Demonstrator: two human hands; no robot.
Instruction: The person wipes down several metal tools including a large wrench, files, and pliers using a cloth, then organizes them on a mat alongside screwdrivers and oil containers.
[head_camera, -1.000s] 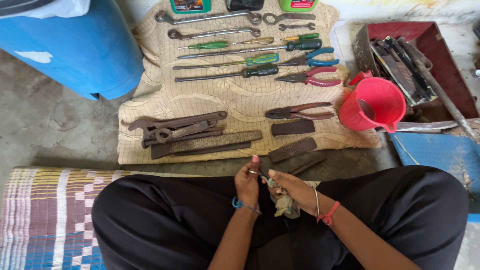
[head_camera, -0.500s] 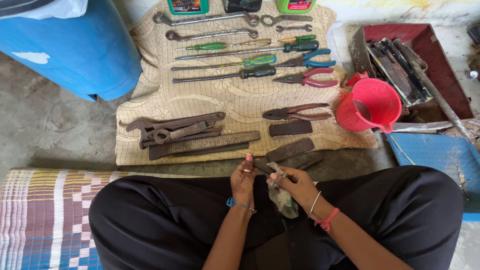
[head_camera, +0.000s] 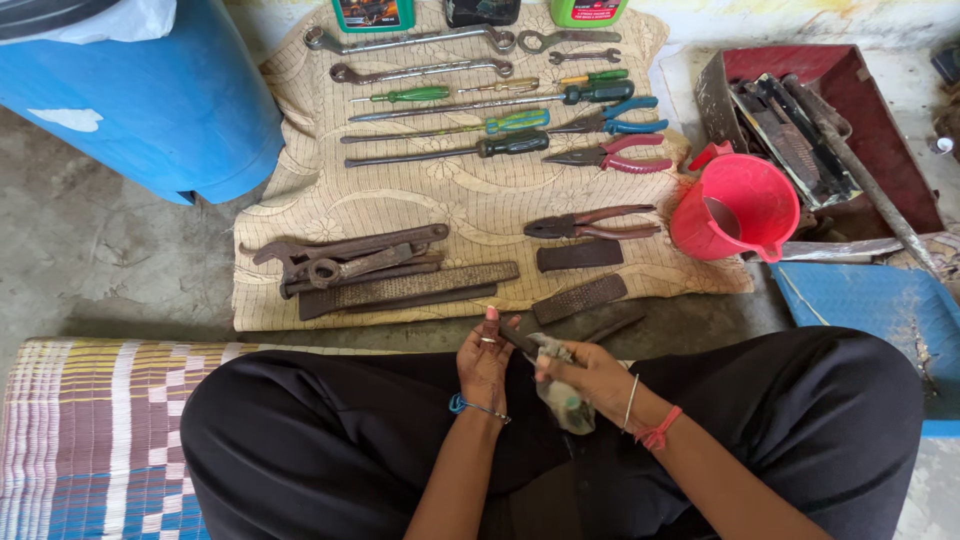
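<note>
- Left of the beige cloth (head_camera: 480, 205) stands a blue drum (head_camera: 150, 95).
- Just below the cloth's near edge, the left hand (head_camera: 483, 362) closes its grip on a small dark tool (head_camera: 518, 340), steadying it.
- The right hand (head_camera: 585, 375) presses a grimy rag (head_camera: 562, 395) against it; the rag sits lower than a second ago.
- Right of the cloth, a red jug (head_camera: 740, 210).

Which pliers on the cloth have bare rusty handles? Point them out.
The rusty pliers, lying nearest the person; the other two pairs farther up have blue handles and pink handles.
</note>
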